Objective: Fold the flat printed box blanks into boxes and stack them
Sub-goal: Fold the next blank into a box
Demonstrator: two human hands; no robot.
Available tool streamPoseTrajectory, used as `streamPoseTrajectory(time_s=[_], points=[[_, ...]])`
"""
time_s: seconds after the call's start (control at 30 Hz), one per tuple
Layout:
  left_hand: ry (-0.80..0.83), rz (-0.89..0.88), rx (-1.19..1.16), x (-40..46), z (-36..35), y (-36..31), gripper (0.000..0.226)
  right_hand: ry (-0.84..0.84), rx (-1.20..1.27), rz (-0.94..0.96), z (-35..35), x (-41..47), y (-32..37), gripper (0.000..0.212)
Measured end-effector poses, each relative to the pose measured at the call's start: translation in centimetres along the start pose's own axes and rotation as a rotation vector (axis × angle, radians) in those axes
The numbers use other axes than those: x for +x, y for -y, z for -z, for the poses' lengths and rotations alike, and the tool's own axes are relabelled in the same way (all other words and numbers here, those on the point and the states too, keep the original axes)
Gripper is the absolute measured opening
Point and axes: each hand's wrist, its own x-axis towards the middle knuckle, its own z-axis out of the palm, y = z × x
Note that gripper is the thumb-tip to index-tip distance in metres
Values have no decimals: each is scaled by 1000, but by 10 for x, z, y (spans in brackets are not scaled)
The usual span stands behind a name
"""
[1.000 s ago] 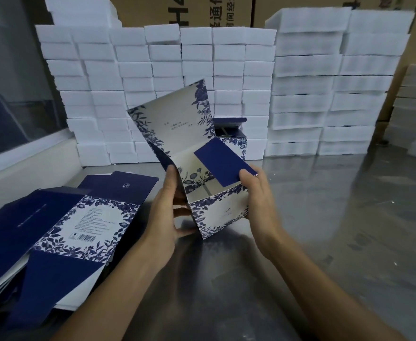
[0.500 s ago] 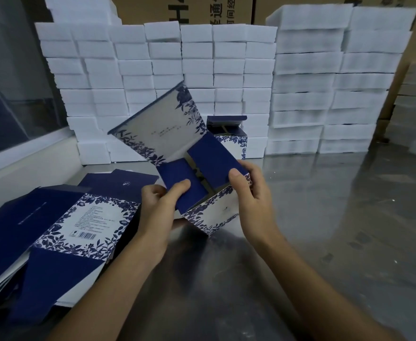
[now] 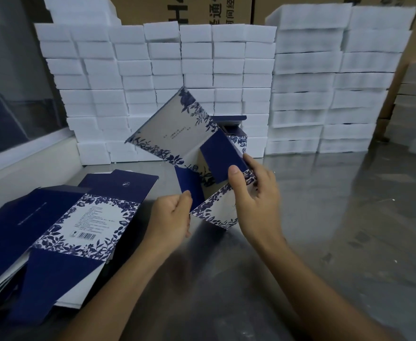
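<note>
In the head view, a half-folded box (image 3: pixel 216 207) with blue floral print is held above the steel counter (image 3: pixel 325 230), tilted, near the middle of the picture. Its long lid panel (image 3: pixel 175 129), pale with flowered borders and a few lines of small print, stands open and leans up to the left. The right hand (image 3: pixel 253 190) grasps the box from the right side: the thumb presses on a dark blue flap (image 3: pixel 223 156) that is bent inward over the opening, and the fingers (image 3: pixel 263 171) are curled round the outer wall. The left hand (image 3: pixel 172 215) is at the box's lower left corner; its fingers are curled, and the thumb and forefinger pinch a second dark blue flap (image 3: pixel 189 183) on the left side.

To the left, a pile of flat box blanks (image 3: pixel 61 230) lies on the counter, the top one showing a white panel with a barcode inside a floral frame and plain blue flaps at both ends. Just behind the held box stands a finished box (image 3: pixel 238 136) with its blue lid raised. Along the back, white foam blocks (image 3: pixel 202 57) are stacked in rows, with taller stacks of them at the right. Brown cartons (image 3: pixel 189 8) with printed characters rise behind them.
</note>
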Motion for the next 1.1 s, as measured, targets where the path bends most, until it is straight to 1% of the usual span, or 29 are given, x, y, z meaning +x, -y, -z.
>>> streamPoseTrajectory(time_s=[0.23, 0.37, 0.4, 0.53, 0.63, 0.77, 0.93, 1.1], points=[[-93, 120, -155, 7, 5, 4, 64, 3, -7, 78, 0, -1, 2, 61], [-92, 129, -157, 7, 6, 5, 38, 23, -39, 106, 0, -2, 2, 58], [-91, 130, -153, 6, 6, 6, 35, 32, -43, 108, 0, -2, 2, 58], [-116, 152, -126, 7, 7, 5, 41, 40, -41, 120, 0, -2, 2, 55], [-131, 211, -188, 7, 9, 2, 41, 34, -26, 130, 0, -1, 2, 47], [-168, 236, -239, 9, 11, 4, 41, 1, 8, 147, 0, -1, 1, 50], [-216, 266, -259, 12, 14, 8, 40, 9, -3, 150, 1, -1, 1, 48], [-229, 235, -259, 12, 13, 9, 39, 9, -1, 140, 2, 0, -2, 51]])
